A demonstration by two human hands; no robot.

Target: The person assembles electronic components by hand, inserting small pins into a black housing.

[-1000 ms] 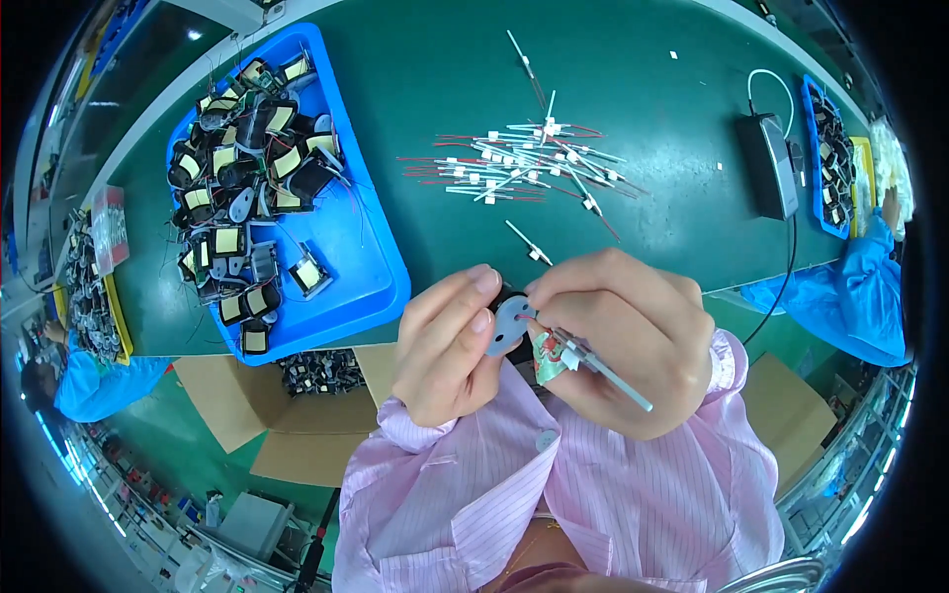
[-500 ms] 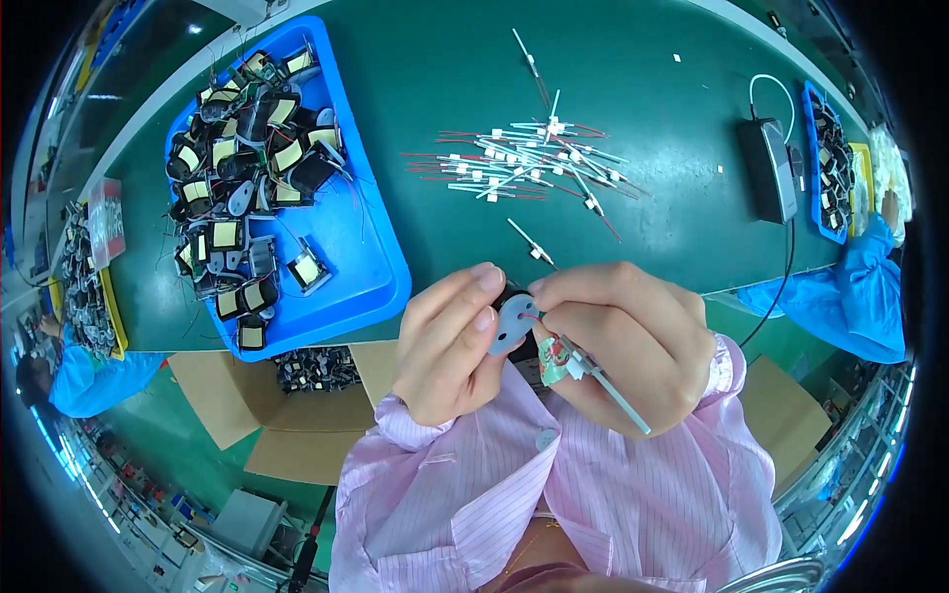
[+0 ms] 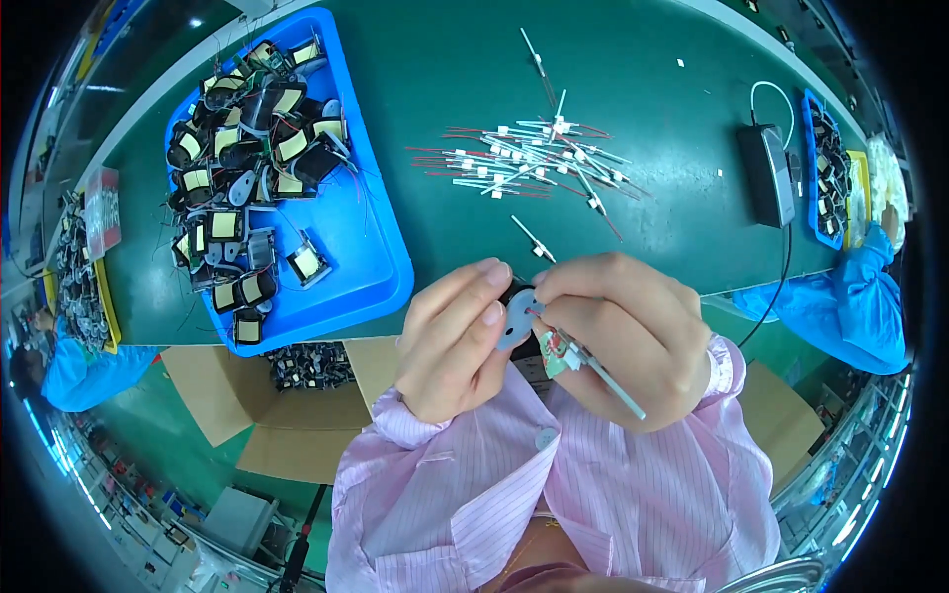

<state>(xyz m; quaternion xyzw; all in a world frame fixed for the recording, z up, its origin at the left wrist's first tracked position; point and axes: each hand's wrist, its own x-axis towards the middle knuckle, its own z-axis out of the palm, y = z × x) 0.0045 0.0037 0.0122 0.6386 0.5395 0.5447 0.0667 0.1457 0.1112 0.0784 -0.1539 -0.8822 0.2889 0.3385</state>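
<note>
Held just above the near edge of green table (image 3: 692,59): small grey disc part (image 3: 515,318), pinched in left hand (image 3: 450,346). Right hand (image 3: 633,336) closed around thin metal tool (image 3: 603,374), tip touching disc. Possible slip of tip off smooth disc face, or part dropped. Nearby: glossy blue plastic tray (image 3: 366,247) of boxy coils, loose pile of thin wires (image 3: 534,163).

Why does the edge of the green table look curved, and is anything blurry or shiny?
Head view: the fisheye lens bends the green table toward the rim; lighting is bright and even, with soft glare on the blue tray. The left hand, right hand and grey disc look sharp; the dark corners are lens edge.
</note>
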